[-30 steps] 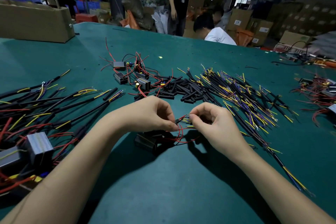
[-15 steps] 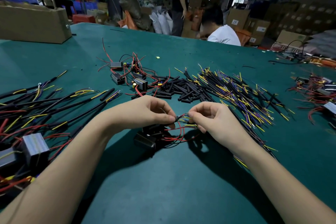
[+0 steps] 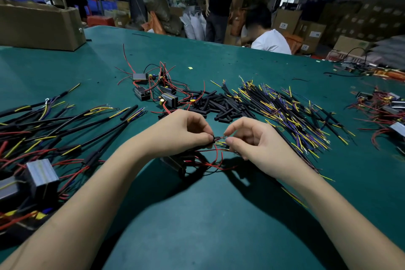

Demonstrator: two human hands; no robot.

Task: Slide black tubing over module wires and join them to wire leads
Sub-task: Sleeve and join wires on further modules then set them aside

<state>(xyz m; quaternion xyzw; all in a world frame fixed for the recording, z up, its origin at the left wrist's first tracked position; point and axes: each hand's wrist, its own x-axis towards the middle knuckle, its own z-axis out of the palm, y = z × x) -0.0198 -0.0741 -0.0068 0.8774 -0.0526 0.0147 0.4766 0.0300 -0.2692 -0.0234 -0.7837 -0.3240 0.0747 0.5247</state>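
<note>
Finished assemblies (image 3: 54,138) are piled at the left of the green table (image 3: 219,215). Black tubing (image 3: 212,139) is pinched at its end by the left hand (image 3: 182,133), the module (image 3: 174,163) lying just beneath. Thin wire leads (image 3: 220,143) are pinched by the right hand (image 3: 252,140), fingertips nearly meeting. The bare ends are best kept aligned and twisted tightly before the tubing is slid across. Spare leads (image 3: 285,112) are heaped at right.

The table (image 3: 219,215) was covered in matt green felt-like cloth; the cut tubing pieces (image 3: 219,105) looked matt black plastic; a plain cardboard box (image 3: 41,26) stood at its far left corner.
</note>
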